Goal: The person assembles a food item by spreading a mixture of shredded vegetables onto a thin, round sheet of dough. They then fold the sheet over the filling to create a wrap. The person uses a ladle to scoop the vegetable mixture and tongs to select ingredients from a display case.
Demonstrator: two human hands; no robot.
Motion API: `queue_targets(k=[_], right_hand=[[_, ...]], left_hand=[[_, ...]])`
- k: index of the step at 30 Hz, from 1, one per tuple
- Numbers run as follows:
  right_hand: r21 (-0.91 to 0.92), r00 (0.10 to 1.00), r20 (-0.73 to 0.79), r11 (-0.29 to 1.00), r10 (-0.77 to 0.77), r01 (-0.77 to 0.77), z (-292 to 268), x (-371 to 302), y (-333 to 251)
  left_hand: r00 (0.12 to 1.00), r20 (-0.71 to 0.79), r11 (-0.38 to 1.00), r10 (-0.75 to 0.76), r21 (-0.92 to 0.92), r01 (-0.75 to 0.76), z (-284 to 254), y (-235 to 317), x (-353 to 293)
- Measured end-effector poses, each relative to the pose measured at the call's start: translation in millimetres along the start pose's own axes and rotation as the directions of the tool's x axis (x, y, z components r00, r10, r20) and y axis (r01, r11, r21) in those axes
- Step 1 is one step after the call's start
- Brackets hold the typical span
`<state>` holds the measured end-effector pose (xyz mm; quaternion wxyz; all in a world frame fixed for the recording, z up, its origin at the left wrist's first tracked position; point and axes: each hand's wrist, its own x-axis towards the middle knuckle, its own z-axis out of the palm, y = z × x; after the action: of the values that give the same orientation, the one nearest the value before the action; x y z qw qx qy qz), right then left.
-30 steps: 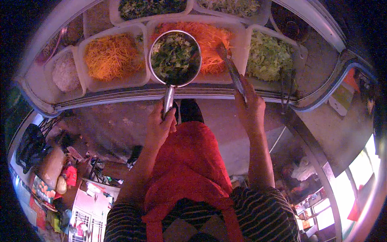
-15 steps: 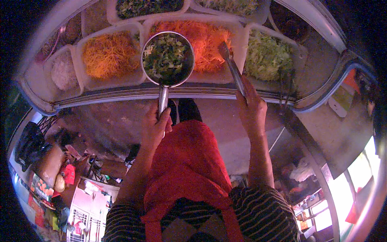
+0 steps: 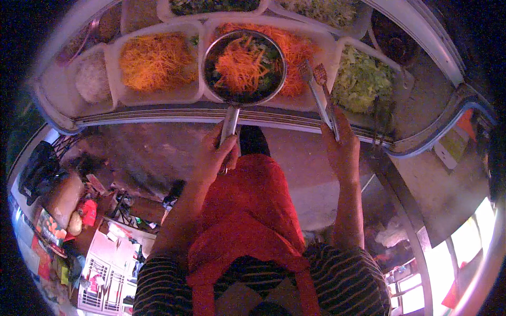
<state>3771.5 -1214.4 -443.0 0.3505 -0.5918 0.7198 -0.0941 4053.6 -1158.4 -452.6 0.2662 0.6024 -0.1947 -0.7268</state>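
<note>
My left hand (image 3: 220, 152) is closed round the handle of a round metal saucepan (image 3: 230, 124), held over the middle tub. Inside the pan, orange shreds like carrot (image 3: 242, 64) lie on chopped leafy greens (image 3: 270, 68). In my right hand (image 3: 341, 139) is a pair of metal tongs (image 3: 321, 100), its tips spread apart with no food seen between them. The tongs' tips hover between the pan and a tub of pale green shreds (image 3: 363, 79). Behind the pan, the middle tub holds more reddish-orange shreds (image 3: 301, 52), partly hidden by the pan.
Left of the pan stand a tub of yellow-orange shreds (image 3: 155, 62) and one of whitish shreds (image 3: 92, 82). More tubs of greens (image 3: 213, 5) line the back. A rail (image 3: 174, 117) edges the display counter towards me. Dark tongs (image 3: 382, 118) rest at its right side.
Orange shreds now lie on the greens in the pan. The tongs, earlier closed over the orange tub, have spread and drawn back. The pan appears slightly further right and nearer the camera.
</note>
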Motion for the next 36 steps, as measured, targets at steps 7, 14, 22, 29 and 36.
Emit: queue_targets(k=[7, 14, 22, 29, 36], right_hand=[[-0.194, 0.984, 0.167, 0.981, 0.059, -0.026, 44, 34, 49], [0.033, 0.998, 0.024, 0.998, 0.055, -0.056, 0, 2, 10], [0.189, 0.976, 0.197, 0.974, 0.088, -0.126, -28, -30, -53], [0.073, 0.993, 0.048, 0.992, -0.108, 0.105, -8, -7, -54], [0.019, 0.917, 0.238, 0.946, -0.319, 0.324, 99, 9, -114]], left_hand=[[0.997, -0.074, 0.999, 0.015, 0.048, -0.012, -6, -14, -3], [0.992, -0.121, 0.981, 0.035, 0.194, -0.010, -9, -21, -3], [0.998, -0.061, 0.984, 0.014, 0.178, -0.003, -4, -14, -5], [0.997, -0.016, 0.992, 0.080, -0.095, -0.081, -37, -7, -36], [0.930, -0.363, 0.968, 0.059, -0.206, -0.142, -136, -14, -88]])
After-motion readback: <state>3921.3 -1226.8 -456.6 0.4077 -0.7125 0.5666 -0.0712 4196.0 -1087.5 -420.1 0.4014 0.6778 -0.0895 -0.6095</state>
